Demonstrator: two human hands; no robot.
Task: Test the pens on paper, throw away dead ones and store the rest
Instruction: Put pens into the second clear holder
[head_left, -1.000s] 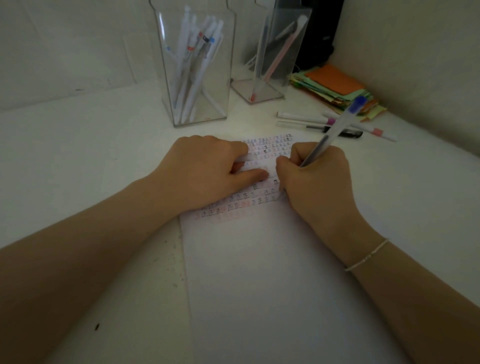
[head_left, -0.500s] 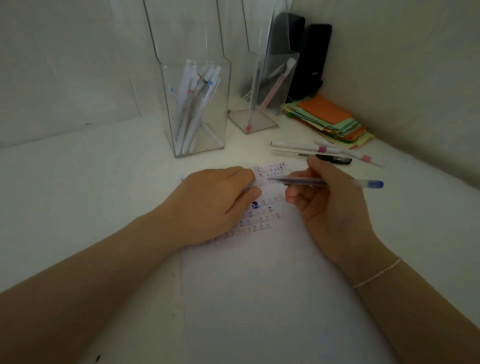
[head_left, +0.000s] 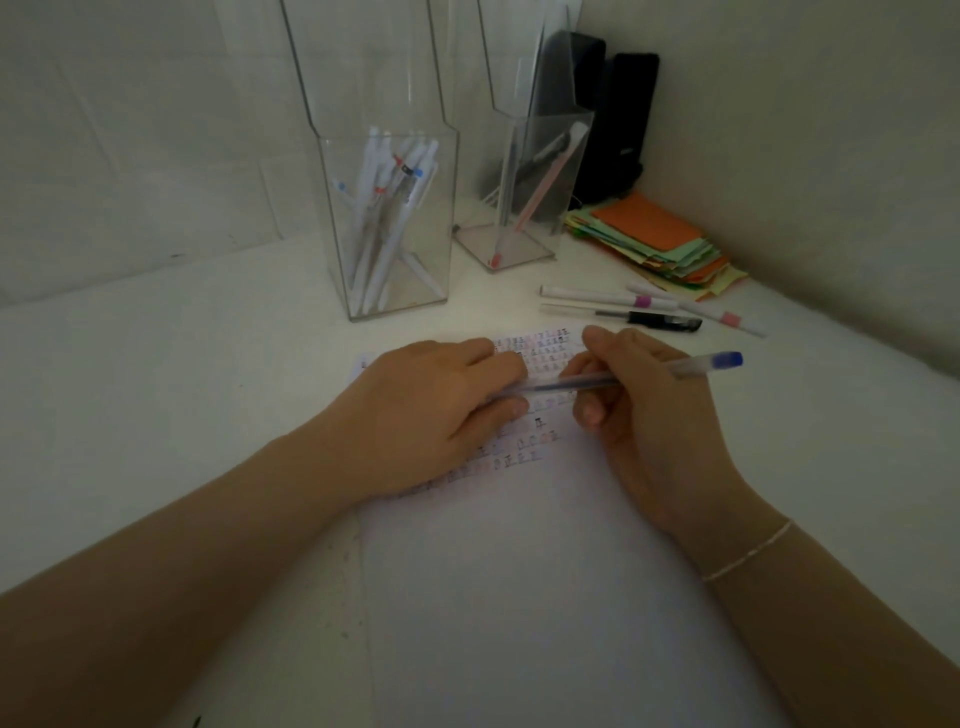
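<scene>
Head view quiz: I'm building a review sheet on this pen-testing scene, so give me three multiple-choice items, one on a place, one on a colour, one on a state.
1. Where do the three loose pens lie?
A. in the left holder
B. on the desk beyond the paper
C. on the coloured notes

2. What colour is the end cap of the held pen?
A. blue
B. red
C. green

3. How is the held pen carried?
A. upright, tip writing on the paper
B. lying free on the desk
C. level above the paper, between both hands

Key: 1 B, they rest on the desk between paper and notes; 2 A, the cap shows blue; 3 C, the right hand grips it and the left hand is at its tip.
</scene>
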